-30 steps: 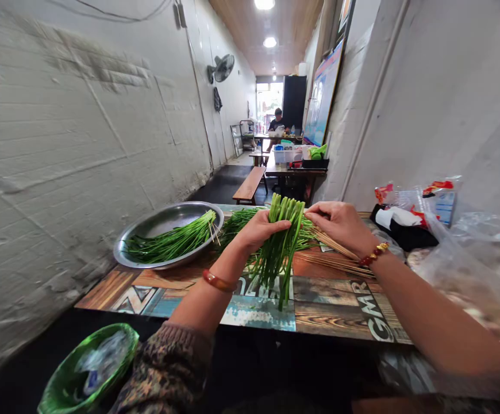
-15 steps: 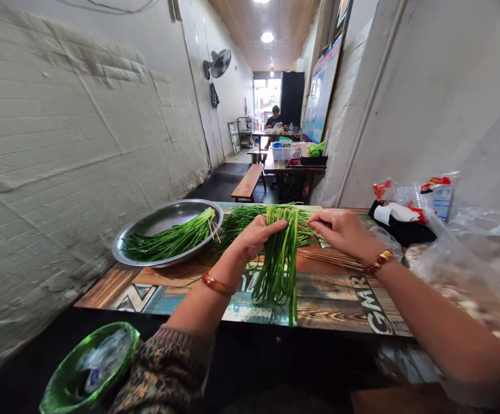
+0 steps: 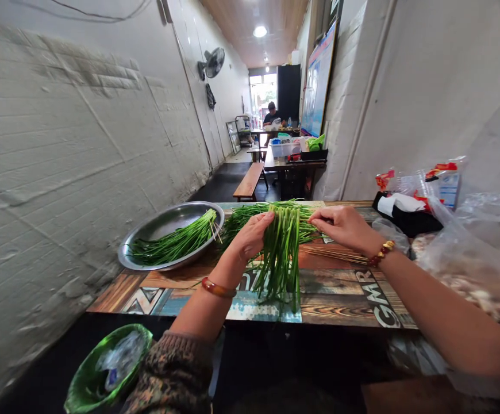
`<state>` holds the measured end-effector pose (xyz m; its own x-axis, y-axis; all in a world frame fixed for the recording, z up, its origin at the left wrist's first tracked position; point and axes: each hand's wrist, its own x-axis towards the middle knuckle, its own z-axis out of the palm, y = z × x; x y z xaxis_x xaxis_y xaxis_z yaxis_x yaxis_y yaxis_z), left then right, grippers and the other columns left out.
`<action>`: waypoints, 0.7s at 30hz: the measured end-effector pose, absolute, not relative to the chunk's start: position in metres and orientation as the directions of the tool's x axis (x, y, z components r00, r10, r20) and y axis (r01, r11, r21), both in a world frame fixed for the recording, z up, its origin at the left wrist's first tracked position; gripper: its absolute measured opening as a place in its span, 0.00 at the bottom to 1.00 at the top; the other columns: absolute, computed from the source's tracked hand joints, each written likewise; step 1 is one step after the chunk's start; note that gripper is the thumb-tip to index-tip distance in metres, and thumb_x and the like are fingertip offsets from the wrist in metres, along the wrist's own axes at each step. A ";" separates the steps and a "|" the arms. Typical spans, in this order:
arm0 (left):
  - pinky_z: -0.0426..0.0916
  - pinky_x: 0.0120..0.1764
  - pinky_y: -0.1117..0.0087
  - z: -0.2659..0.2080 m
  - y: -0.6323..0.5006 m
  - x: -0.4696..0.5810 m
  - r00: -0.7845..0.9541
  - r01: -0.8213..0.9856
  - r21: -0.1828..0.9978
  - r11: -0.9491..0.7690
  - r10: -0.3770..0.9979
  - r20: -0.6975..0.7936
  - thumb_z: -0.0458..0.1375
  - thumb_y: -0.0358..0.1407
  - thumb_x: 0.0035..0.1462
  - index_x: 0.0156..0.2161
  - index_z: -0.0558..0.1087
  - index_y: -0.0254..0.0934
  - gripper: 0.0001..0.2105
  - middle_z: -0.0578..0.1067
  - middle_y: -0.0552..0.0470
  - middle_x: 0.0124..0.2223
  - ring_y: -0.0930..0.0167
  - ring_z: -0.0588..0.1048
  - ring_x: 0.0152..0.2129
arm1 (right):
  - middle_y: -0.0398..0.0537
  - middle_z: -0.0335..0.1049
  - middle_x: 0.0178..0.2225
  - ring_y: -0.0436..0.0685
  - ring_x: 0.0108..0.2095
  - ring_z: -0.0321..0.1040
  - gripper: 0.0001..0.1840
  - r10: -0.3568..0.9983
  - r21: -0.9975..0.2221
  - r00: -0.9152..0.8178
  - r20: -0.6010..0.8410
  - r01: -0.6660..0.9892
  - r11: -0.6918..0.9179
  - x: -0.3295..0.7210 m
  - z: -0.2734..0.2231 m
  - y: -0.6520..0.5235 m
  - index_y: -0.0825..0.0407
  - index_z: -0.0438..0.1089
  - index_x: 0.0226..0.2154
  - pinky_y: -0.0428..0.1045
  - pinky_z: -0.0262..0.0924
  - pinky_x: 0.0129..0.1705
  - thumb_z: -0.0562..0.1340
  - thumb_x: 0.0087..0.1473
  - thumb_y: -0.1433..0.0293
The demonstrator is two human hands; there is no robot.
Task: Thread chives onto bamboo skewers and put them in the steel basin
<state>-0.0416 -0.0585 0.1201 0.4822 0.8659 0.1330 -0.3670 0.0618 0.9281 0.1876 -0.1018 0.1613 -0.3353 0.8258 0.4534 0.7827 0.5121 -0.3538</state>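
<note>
Fingers of the left hand are clamped on the bunch of green stalks, gripping it near the top, and the long ends hang like a curtain in front of the patterned table. Across from it, the right hand comes in close beside the top of that bunch, thumb and forefinger curled toward each other — whether they grip something slender, I can't tell from here.

Under the right wrist, thin sticks lie on the tabletop; behind the hands spreads a loose green heap. Now the containers! Over to the left, the wide metal basin holds more stalks, pale ends toward the right side, slim sticks poking out there. Down low, a green-lined bin has crumpled clear plastic inside. Far right, a clear bag bulges with pale lumps — too hazy to name. Farther down the room, a see-through box carries blue items.
</note>
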 end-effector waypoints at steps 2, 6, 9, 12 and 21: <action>0.67 0.28 0.76 0.120 -0.059 -0.041 0.489 -0.344 0.936 0.073 0.865 0.112 0.65 0.45 0.48 0.32 0.76 0.30 0.17 0.77 0.51 0.27 0.76 0.72 0.21 | 0.45 0.78 0.31 0.56 0.32 0.72 0.13 0.821 -0.350 -0.339 0.459 0.781 0.518 0.187 0.161 -0.102 0.50 0.76 0.32 0.48 0.59 0.34 0.56 0.58 0.66; 0.67 0.28 0.75 0.120 -0.062 -0.039 0.489 -0.330 0.941 0.074 0.866 0.103 0.67 0.46 0.46 0.31 0.75 0.30 0.17 0.77 0.51 0.26 0.75 0.72 0.20 | 0.46 0.77 0.29 0.56 0.31 0.72 0.13 0.819 -0.346 -0.314 0.480 0.790 0.506 0.186 0.158 -0.102 0.51 0.76 0.30 0.48 0.57 0.33 0.56 0.57 0.68; 0.67 0.28 0.75 0.120 -0.064 -0.038 0.484 -0.333 0.940 0.074 0.869 0.103 0.67 0.45 0.46 0.31 0.75 0.30 0.18 0.76 0.51 0.26 0.75 0.72 0.20 | 0.46 0.77 0.30 0.56 0.31 0.71 0.13 0.825 -0.348 -0.313 0.471 0.793 0.500 0.185 0.156 -0.102 0.51 0.76 0.30 0.48 0.57 0.34 0.56 0.57 0.68; 0.67 0.28 0.75 0.118 -0.065 -0.038 0.474 -0.341 0.935 0.094 0.876 0.085 0.67 0.45 0.45 0.30 0.75 0.30 0.17 0.76 0.52 0.25 0.75 0.72 0.20 | 0.46 0.76 0.29 0.55 0.30 0.70 0.13 0.835 -0.372 -0.323 0.445 0.782 0.501 0.184 0.156 -0.104 0.52 0.76 0.30 0.48 0.56 0.32 0.56 0.57 0.68; 0.69 0.37 0.70 0.112 -0.062 -0.040 0.527 -0.368 0.929 0.047 0.833 0.166 0.69 0.43 0.44 0.41 0.78 0.31 0.21 0.80 0.47 0.34 0.69 0.77 0.29 | 0.44 0.75 0.28 0.53 0.29 0.68 0.13 0.853 -0.482 -0.302 0.425 0.722 0.496 0.185 0.156 -0.109 0.51 0.75 0.29 0.47 0.56 0.31 0.56 0.56 0.66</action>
<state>-0.0398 -0.0624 0.1118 0.5271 0.8334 0.1662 -0.3677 0.0473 0.9288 0.1851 -0.1092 0.1557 -0.3024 0.8532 0.4250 0.7222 0.4961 -0.4820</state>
